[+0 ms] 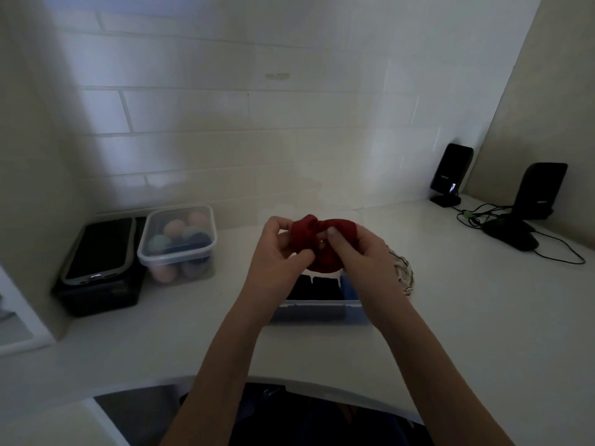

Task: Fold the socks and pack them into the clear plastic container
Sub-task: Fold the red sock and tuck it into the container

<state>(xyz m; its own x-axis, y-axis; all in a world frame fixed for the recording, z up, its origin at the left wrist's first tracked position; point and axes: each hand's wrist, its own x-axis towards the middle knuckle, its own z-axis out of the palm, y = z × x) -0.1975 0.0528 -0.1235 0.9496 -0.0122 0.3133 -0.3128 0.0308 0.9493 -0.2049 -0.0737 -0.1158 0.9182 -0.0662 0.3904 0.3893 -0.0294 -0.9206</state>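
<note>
Both hands are raised over the white desk (450, 317), working one bundle of red socks (317, 249). The left hand (277, 255) grips the bundle's left side with fingers curled into the fabric. The right hand (357, 252) grips the right side, thumb pressed on top. The bundle is bunched, held clear of the desk surface.

Directly beneath the hands sits the clear plastic container (318, 312), open at the top. Dark folded items lie inside it, with something blue at its right end; the forearms and the red bundle hide much of its interior, so the full contents cannot be read.

Just right of the right wrist, a pale striped sock (402, 272) lies on the desk, partly hidden behind the hand.

At far left, against the tiled wall (225, 140), a second lidded clear box (178, 243) holds rolled bundles in orange, green and blue. Touching its left side is a black box (99, 291) with a dark phone-like device (99, 246) lying on top.

At far right stand two black speakers (450, 173) (541, 191), with a black mouse (510, 235) and loose cables (476, 215) in front of them, well apart from the work area.
</note>
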